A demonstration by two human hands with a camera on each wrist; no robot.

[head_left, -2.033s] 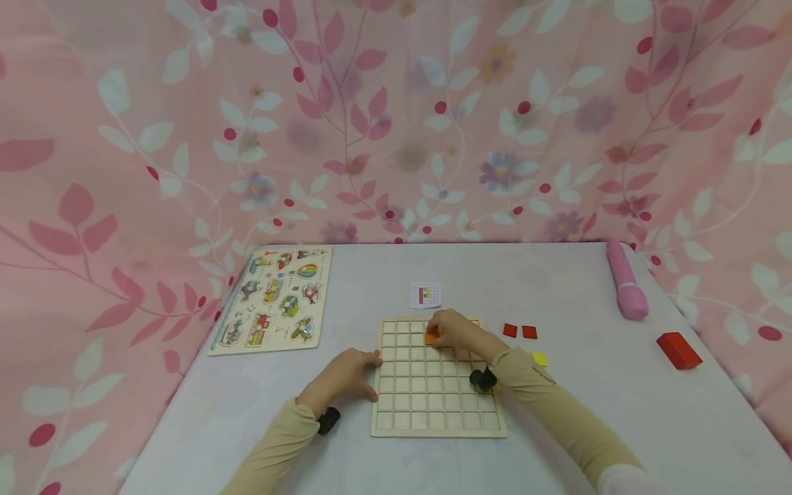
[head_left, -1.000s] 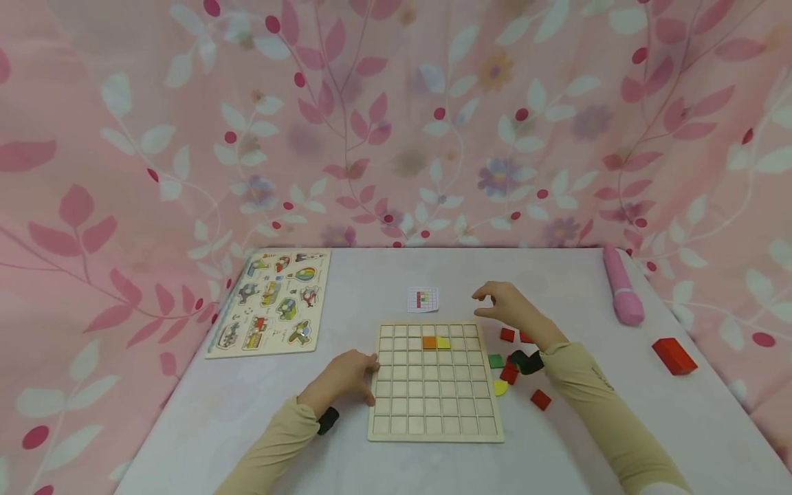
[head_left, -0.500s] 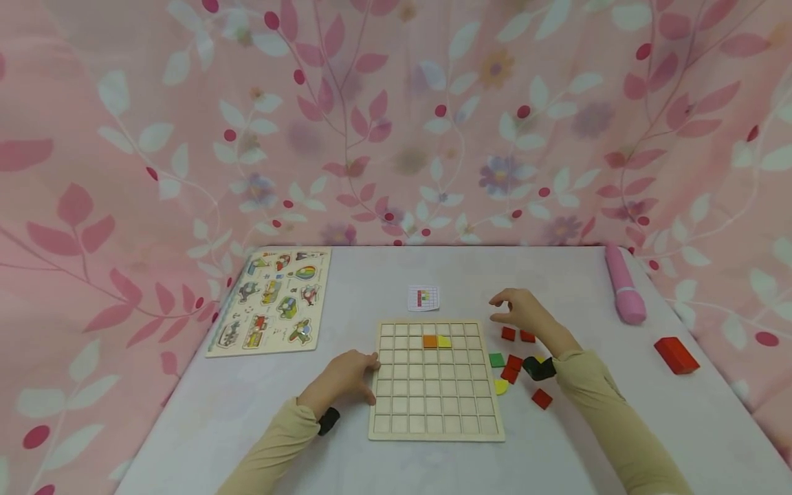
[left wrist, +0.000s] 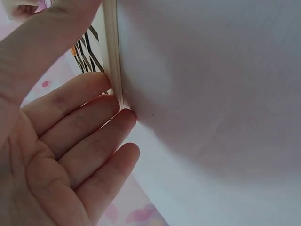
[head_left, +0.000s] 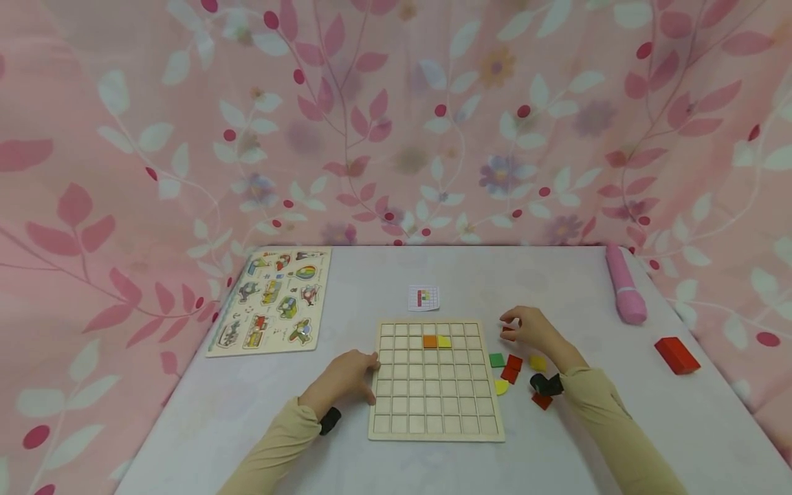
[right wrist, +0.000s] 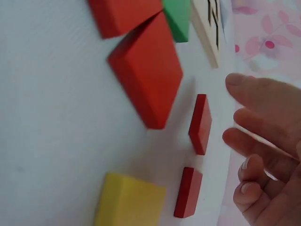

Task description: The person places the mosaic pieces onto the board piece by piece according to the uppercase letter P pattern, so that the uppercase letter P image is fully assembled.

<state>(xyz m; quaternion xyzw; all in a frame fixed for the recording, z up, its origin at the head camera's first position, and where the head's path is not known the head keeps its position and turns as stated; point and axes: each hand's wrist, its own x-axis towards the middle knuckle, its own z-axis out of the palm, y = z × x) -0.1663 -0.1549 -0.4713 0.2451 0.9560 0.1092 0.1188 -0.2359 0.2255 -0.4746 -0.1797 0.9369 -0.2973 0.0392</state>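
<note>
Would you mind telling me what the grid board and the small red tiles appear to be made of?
Grid board: seemingly light unfinished wood or plywood, pale tan with a matte face and cut square cells. Small red tiles: probably painted wood, though plastic is possible; flat, even matte red, crisp edges.

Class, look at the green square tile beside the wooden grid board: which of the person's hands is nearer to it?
Right. The right hand hovers just beyond the green tile; the left hand rests against the grid board's opposite edge.

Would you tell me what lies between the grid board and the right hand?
In the head view, bare table between the board and the right hand; the green tile sits just nearer.
</note>
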